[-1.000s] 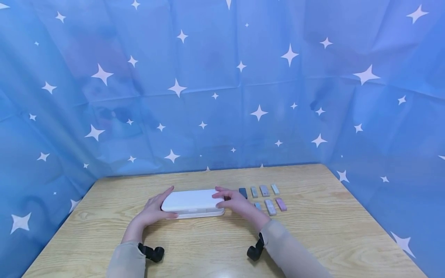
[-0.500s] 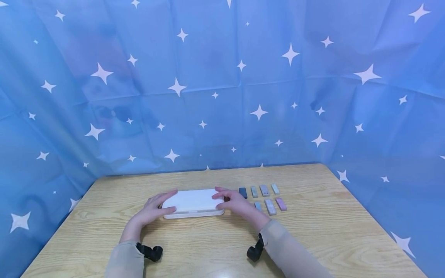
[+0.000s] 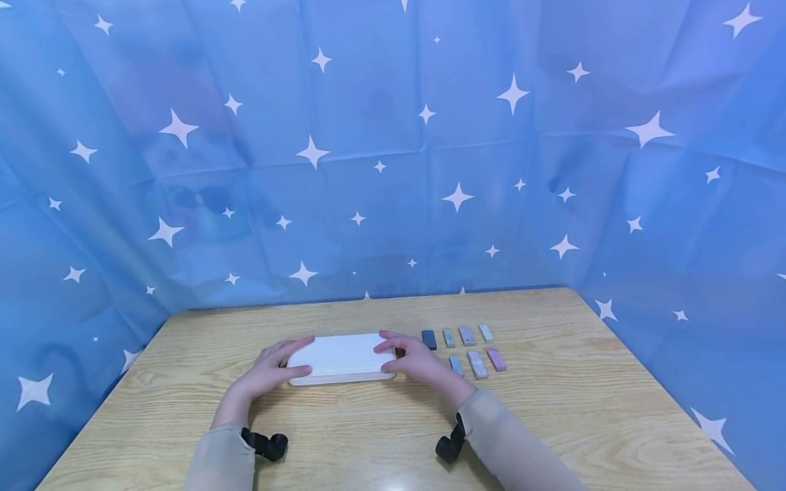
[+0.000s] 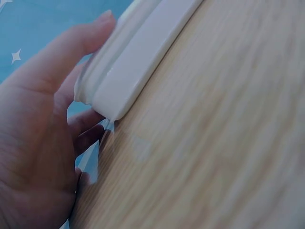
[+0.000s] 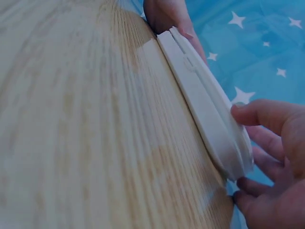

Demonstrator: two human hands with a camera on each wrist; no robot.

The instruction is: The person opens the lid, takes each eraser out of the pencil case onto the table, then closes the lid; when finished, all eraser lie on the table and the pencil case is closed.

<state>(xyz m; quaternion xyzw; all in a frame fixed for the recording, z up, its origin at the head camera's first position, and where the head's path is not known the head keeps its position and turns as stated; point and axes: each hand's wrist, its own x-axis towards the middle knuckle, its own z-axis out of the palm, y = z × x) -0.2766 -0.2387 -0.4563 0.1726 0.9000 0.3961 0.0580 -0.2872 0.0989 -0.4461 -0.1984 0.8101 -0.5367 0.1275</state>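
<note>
A long white lidded case (image 3: 341,356), much like a pencil box, lies on the wooden table with its lid down on the base. My left hand (image 3: 265,370) grips its left end, the thumb along the front lid edge and the fingers over the back corner. Round the right end curls my right hand (image 3: 420,361), with thumb in front and fingertips on the lid. From the left wrist view, the left thumb (image 4: 97,33) presses the lid's edge. In the right wrist view, the right thumb (image 5: 252,113) touches the lid rim. The inside of the case is hidden.
Several small rectangular blocks stand in two rows right of the case, among them a dark blue block (image 3: 429,339) and a pink block (image 3: 496,359). A blue star-patterned curtain (image 3: 393,150) hangs behind the wooden table (image 3: 350,436).
The lid's front edge has come down onto the base, closing the gap seen earlier. My left thumb and fingers have shifted slightly up and inward over the lid; my right hand has hardly moved.
</note>
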